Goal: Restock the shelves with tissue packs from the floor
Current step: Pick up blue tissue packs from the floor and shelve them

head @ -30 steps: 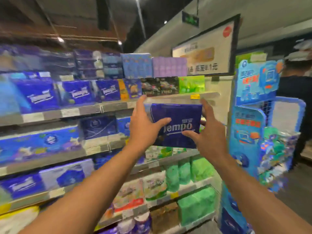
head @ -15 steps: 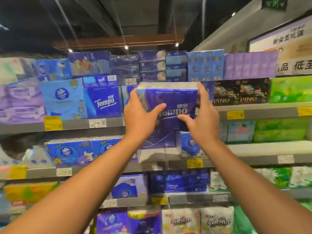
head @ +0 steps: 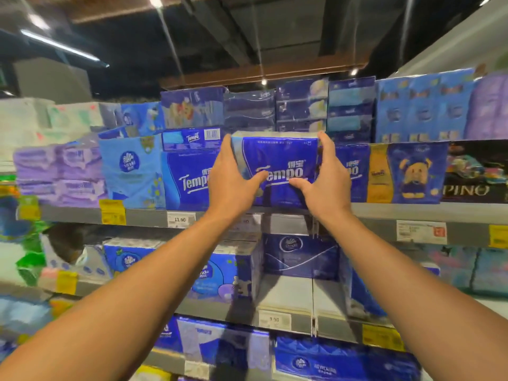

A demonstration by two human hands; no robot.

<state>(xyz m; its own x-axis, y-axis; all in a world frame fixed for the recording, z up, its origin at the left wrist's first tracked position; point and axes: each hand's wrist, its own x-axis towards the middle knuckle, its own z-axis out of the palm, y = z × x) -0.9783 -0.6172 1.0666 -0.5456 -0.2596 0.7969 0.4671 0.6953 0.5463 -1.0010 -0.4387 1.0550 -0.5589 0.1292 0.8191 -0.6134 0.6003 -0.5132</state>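
I can't see the bottom edge of the dark blue plastic-wrapped Tempo tissue pack; both wrists cover it. My left hand and right hand clamp its sides, fingers behind, thumbs pressed on its front (over the logo). It sits at the grey metal upper shelf, between a matching blue Tempo pack and another, mostly hidden, on the right.

White price tags, one reading 11.90 and another 9.90, and yellow labels line the shelf edges, under a dark ceiling with a lit strip light.
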